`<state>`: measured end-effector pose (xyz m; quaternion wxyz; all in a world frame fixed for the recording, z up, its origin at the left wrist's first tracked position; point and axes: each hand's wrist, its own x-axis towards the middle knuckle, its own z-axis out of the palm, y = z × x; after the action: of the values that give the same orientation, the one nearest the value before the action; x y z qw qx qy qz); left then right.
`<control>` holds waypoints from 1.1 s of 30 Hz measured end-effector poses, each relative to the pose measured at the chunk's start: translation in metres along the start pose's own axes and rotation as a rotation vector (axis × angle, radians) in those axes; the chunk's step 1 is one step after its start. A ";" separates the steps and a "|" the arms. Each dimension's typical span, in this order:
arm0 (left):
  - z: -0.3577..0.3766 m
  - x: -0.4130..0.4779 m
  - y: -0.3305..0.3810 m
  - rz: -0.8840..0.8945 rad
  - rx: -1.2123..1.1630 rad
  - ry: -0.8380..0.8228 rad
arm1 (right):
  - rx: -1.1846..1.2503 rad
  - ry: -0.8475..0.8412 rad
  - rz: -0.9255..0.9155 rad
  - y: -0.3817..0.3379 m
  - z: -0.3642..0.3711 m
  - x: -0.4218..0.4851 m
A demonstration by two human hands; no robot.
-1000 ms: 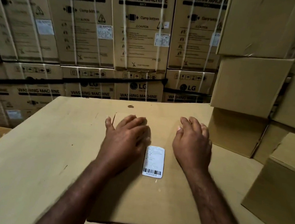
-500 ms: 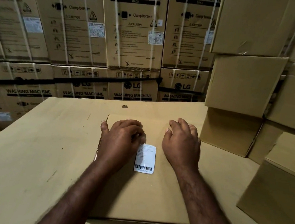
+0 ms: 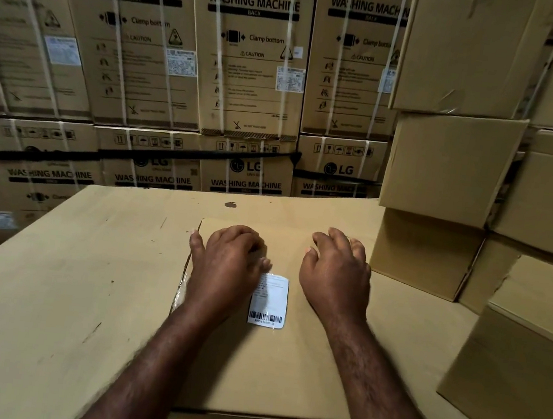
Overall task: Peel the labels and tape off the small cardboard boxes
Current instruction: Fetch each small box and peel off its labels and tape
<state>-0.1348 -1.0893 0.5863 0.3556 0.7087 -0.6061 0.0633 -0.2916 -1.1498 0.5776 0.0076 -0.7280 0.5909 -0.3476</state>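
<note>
Head view: left hand (image 3: 227, 262), right hand (image 3: 336, 278) flank label (image 3: 268, 301) on closed box (image 3: 266, 373).

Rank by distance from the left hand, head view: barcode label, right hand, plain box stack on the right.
1. barcode label: beside the left hand, at its fingertips.
2. right hand: just past the label, to the right.
3. plain box stack: beyond the right hand, far right.

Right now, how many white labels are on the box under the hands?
1: the label on the box top, between left hand and right hand; other faces hidden.
</note>
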 end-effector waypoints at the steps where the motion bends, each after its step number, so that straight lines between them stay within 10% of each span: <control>1: 0.000 -0.002 -0.001 0.016 0.018 -0.001 | 0.008 0.005 -0.002 0.000 0.000 -0.001; 14: -0.026 0.000 -0.018 0.067 -0.026 0.122 | 0.007 0.105 -0.286 0.001 -0.009 -0.018; 33: -0.039 -0.001 -0.039 -0.052 -0.260 0.046 | 0.049 -0.235 -0.571 -0.018 -0.042 -0.018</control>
<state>-0.0866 -1.0653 0.5985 0.4596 0.6704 -0.5824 -0.0086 -0.2984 -1.1120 0.6078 -0.0046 -0.8993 0.3491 -0.2635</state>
